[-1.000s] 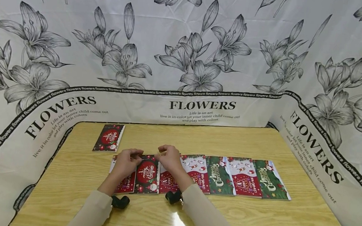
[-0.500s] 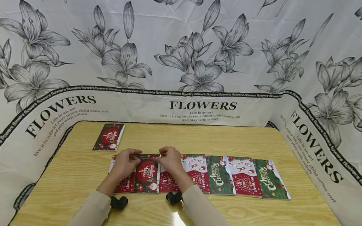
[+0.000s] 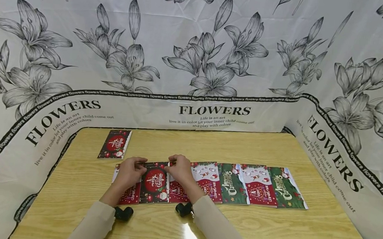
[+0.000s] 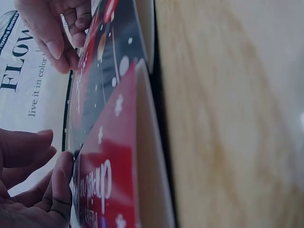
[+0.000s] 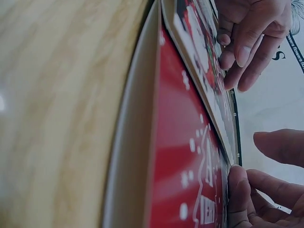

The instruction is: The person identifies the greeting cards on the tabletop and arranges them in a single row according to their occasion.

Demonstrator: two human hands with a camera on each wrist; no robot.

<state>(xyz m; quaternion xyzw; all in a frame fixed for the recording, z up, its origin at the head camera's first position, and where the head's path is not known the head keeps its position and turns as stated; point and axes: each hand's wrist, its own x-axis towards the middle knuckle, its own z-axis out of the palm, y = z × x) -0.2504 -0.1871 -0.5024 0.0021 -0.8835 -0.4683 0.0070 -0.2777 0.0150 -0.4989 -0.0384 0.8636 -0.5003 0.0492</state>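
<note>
A dark Christmas card (image 3: 152, 184) with a red circle lies in a row of cards on the table. My left hand (image 3: 130, 173) rests at its upper left corner, over a red Christmas card (image 3: 129, 195) that it partly covers. At the dark card's upper right corner is my right hand (image 3: 180, 169), above another red card (image 3: 176, 193). In the left wrist view, my left hand (image 4: 38, 190) touches the cards with bent fingertips, thumb apart. The right wrist view has my right hand (image 5: 266, 194) with fingertips at the card edge and thumb lifted away.
Red-and-white and green cards (image 3: 233, 184) continue the row to the right, ending in a green card (image 3: 285, 189). A separate dark card (image 3: 115, 144) lies at the back left. Floral cloth (image 3: 212, 115) borders the wooden table (image 3: 253, 233).
My left hand has moved slightly left. The dark card between the hands and the red card left of it have shifted slightly left too. My right hand has barely moved.
</note>
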